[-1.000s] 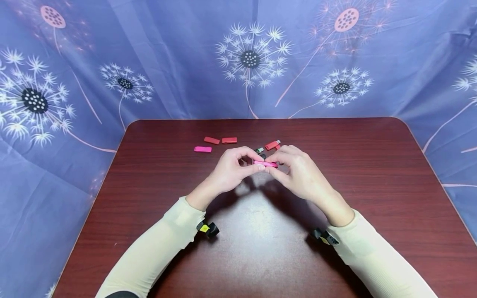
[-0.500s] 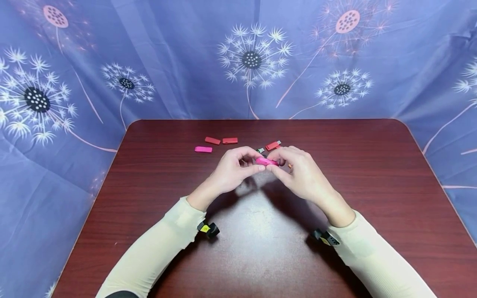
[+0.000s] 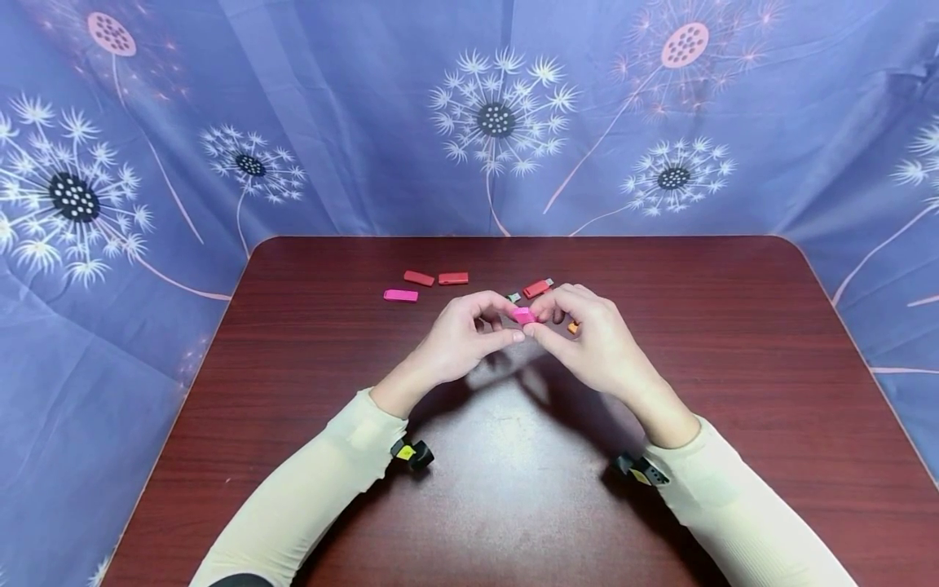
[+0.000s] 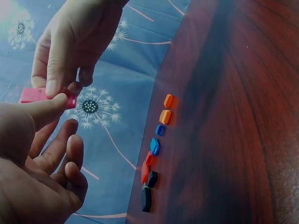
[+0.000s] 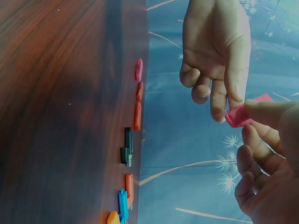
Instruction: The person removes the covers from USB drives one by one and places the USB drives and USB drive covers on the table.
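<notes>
A pink USB flash drive (image 3: pixel 522 315) is held up between both hands above the far half of the table, its short end facing the head camera. My right hand (image 3: pixel 590 334) pinches it between thumb and index finger. From the other side, my left hand (image 3: pixel 465 334) has its thumb and index fingertips on the drive's end. In the right wrist view, the drive (image 5: pixel 239 115) slants under the right thumb, and the left hand's other fingers curl loosely below. Its far end is hidden behind the fingers in the left wrist view.
Behind the hands lie a pink stick (image 3: pixel 400 295), two red sticks (image 3: pixel 419 278) and a red USB drive (image 3: pixel 538 288). A row on the table includes black (image 4: pixel 146 199), blue (image 4: pixel 154 146) and orange (image 4: pixel 165 116) pieces. A patterned blue cloth (image 3: pixel 330 122) hangs beyond the table edge.
The pink drive has turned from lying sideways between the fingertips to pointing its end at the head camera. The left thumb and index have spread a little. An orange piece shows beside the right hand.
</notes>
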The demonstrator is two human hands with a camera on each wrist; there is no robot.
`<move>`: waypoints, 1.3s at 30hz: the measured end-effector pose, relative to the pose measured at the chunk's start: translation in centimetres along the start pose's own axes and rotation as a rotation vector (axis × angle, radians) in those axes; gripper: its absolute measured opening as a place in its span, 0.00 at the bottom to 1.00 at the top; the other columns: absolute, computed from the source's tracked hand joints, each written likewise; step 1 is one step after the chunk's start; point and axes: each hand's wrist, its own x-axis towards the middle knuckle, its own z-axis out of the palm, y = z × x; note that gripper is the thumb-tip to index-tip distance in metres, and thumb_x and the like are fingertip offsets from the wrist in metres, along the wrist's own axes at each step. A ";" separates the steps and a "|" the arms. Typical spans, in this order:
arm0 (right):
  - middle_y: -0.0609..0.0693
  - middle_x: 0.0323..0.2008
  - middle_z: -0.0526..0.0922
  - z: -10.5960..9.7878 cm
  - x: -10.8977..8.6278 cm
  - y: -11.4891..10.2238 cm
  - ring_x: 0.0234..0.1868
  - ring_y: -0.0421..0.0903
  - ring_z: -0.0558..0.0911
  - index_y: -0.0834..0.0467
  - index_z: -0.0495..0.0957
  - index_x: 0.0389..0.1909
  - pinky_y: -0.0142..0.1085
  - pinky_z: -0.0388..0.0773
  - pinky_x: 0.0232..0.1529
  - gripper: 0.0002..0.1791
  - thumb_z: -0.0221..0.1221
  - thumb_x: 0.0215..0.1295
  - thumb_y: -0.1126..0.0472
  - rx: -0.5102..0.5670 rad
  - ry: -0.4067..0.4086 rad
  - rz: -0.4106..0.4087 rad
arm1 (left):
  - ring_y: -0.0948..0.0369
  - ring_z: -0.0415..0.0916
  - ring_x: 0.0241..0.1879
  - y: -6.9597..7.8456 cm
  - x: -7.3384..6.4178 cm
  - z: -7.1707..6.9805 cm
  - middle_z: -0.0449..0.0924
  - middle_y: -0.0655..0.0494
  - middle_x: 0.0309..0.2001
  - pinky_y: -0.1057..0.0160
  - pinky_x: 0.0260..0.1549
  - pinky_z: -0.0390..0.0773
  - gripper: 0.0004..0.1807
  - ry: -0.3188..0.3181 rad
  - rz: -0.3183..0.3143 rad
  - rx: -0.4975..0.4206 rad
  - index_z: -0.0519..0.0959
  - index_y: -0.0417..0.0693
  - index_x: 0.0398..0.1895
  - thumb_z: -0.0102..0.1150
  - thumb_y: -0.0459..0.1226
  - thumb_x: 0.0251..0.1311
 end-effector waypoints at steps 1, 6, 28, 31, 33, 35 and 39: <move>0.41 0.32 0.79 0.0 0.0 0.0 0.37 0.45 0.77 0.52 0.86 0.38 0.34 0.70 0.36 0.09 0.75 0.63 0.65 0.000 -0.001 0.006 | 0.60 0.76 0.30 0.0 0.0 0.0 0.86 0.55 0.36 0.66 0.27 0.72 0.13 0.001 0.001 -0.002 0.87 0.44 0.48 0.76 0.33 0.62; 0.41 0.32 0.80 0.0 0.0 0.0 0.31 0.48 0.76 0.50 0.85 0.39 0.34 0.68 0.31 0.09 0.73 0.64 0.64 -0.013 -0.009 0.030 | 0.60 0.76 0.31 -0.1 0.0 0.1 0.85 0.55 0.34 0.65 0.29 0.72 0.12 0.002 0.008 0.006 0.87 0.44 0.48 0.75 0.33 0.63; 0.41 0.36 0.85 -0.2 0.0 1.0 0.34 0.45 0.80 0.53 0.89 0.46 0.31 0.71 0.32 0.12 0.71 0.64 0.69 0.001 0.001 0.008 | 0.63 0.75 0.34 -0.1 -0.2 -0.4 0.79 0.59 0.37 0.64 0.31 0.74 0.06 0.016 0.117 0.216 0.86 0.48 0.46 0.68 0.32 0.69; 0.40 0.34 0.83 -0.2 0.0 1.0 0.34 0.47 0.80 0.52 0.89 0.42 0.32 0.70 0.33 0.10 0.71 0.63 0.69 -0.010 -0.003 0.002 | 0.63 0.74 0.34 -0.1 -0.3 -0.5 0.78 0.59 0.37 0.64 0.31 0.74 0.06 0.023 0.152 0.242 0.86 0.48 0.47 0.68 0.32 0.69; 0.40 0.33 0.82 -0.1 0.0 1.0 0.34 0.47 0.80 0.52 0.89 0.41 0.32 0.70 0.32 0.09 0.72 0.63 0.68 -0.016 -0.004 0.010 | 0.63 0.73 0.34 -0.1 -0.3 -0.4 0.78 0.59 0.38 0.64 0.31 0.74 0.06 0.024 0.168 0.258 0.86 0.47 0.47 0.67 0.31 0.69; 0.40 0.32 0.82 -0.1 -0.1 0.9 0.33 0.47 0.80 0.52 0.89 0.40 0.32 0.69 0.32 0.08 0.73 0.63 0.68 -0.025 -0.006 0.020 | 0.63 0.72 0.35 -0.1 -0.4 -0.4 0.77 0.59 0.38 0.64 0.31 0.74 0.06 0.027 0.179 0.274 0.85 0.47 0.46 0.67 0.32 0.69; 0.40 0.30 0.82 0.0 -0.1 0.9 0.31 0.46 0.79 0.52 0.89 0.39 0.31 0.69 0.31 0.07 0.74 0.63 0.66 -0.043 -0.024 0.036 | 0.63 0.73 0.36 0.0 -0.5 -0.3 0.77 0.59 0.38 0.65 0.34 0.74 0.04 0.036 0.188 0.305 0.83 0.47 0.43 0.68 0.33 0.69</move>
